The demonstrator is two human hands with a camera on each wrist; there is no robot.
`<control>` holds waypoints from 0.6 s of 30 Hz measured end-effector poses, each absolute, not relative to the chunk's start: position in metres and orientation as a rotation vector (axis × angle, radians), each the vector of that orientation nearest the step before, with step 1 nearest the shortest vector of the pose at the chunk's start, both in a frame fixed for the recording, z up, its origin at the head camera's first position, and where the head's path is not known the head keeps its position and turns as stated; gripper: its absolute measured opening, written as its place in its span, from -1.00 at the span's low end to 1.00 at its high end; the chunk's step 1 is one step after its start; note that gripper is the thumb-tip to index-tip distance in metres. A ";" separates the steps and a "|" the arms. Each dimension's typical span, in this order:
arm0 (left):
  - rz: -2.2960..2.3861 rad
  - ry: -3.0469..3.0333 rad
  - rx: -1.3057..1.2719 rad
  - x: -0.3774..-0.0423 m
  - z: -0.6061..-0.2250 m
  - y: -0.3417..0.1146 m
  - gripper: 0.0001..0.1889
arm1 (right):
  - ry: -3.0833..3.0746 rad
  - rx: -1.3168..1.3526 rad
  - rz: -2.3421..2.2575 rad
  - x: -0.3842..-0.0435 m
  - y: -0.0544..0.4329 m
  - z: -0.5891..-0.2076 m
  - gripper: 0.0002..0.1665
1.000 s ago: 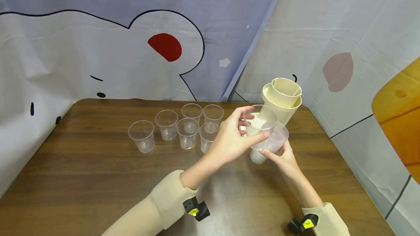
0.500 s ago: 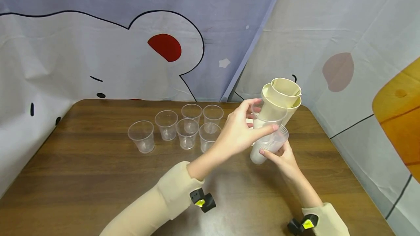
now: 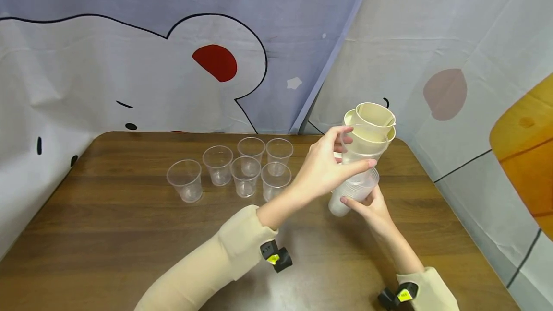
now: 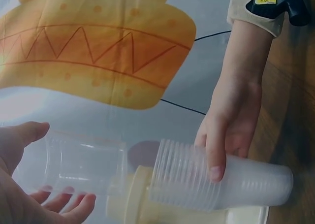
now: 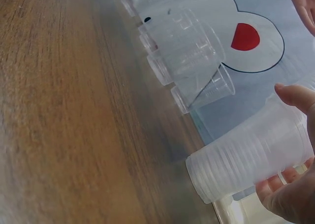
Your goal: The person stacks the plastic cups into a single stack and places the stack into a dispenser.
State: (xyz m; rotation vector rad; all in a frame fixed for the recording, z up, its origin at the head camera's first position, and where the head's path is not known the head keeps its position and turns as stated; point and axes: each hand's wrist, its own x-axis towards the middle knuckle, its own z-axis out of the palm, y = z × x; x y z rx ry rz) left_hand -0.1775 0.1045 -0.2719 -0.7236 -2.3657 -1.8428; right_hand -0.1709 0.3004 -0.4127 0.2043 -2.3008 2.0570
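Observation:
In the head view, my left hand [image 3: 321, 169] grips one clear plastic cup [image 3: 365, 150] between thumb and fingers, upright above the table. Just below it, my right hand [image 3: 373, 212] holds a tilted stack of nested clear plastic cups [image 3: 351, 195] around its side. The left wrist view shows a small gap between the single cup [image 4: 86, 165] and the rims of the stack [image 4: 246, 182]. Thumb and fingers of the right hand [image 5: 293, 192] clasp the stack from both sides in the right wrist view, its base end close to the wooden table.
Several clear plastic cups [image 3: 245, 176] stand upright, grouped left of my hands on the wooden table [image 3: 151, 253]. Cream-coloured cylindrical containers [image 3: 376, 115], one set in another, stand behind the stack at the back right. A patterned cloth [image 3: 129, 76] hangs behind the table.
My left hand has carried the single cup up and to the right, away from the mouth of the stack. The right hand and stack stay nearly still.

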 end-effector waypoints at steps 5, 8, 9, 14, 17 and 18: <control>-1.832 -2.377 -0.744 -0.180 -0.275 0.111 -0.25 | -2.332 0.225 2.044 -0.170 0.301 -0.413 -0.22; -1.828 -2.380 -0.743 -0.181 -0.276 0.113 -0.25 | -2.337 0.225 2.041 -0.170 0.301 -0.413 -0.22; -1.825 -2.380 -0.743 -0.181 -0.276 0.114 -0.25 | -2.334 0.222 2.042 -0.170 0.301 -0.413 -0.23; -1.806 -2.372 -0.777 -0.183 -0.276 0.120 -0.25 | -2.315 0.229 2.043 -0.171 0.302 -0.414 -0.23; -1.783 -2.374 -0.799 -0.184 -0.277 0.123 -0.25 | -2.305 0.247 2.048 -0.171 0.303 -0.414 -0.23; -1.776 -2.375 -0.804 -0.185 -0.278 0.124 -0.25 | -2.306 0.250 2.049 -0.171 0.303 -0.414 -0.23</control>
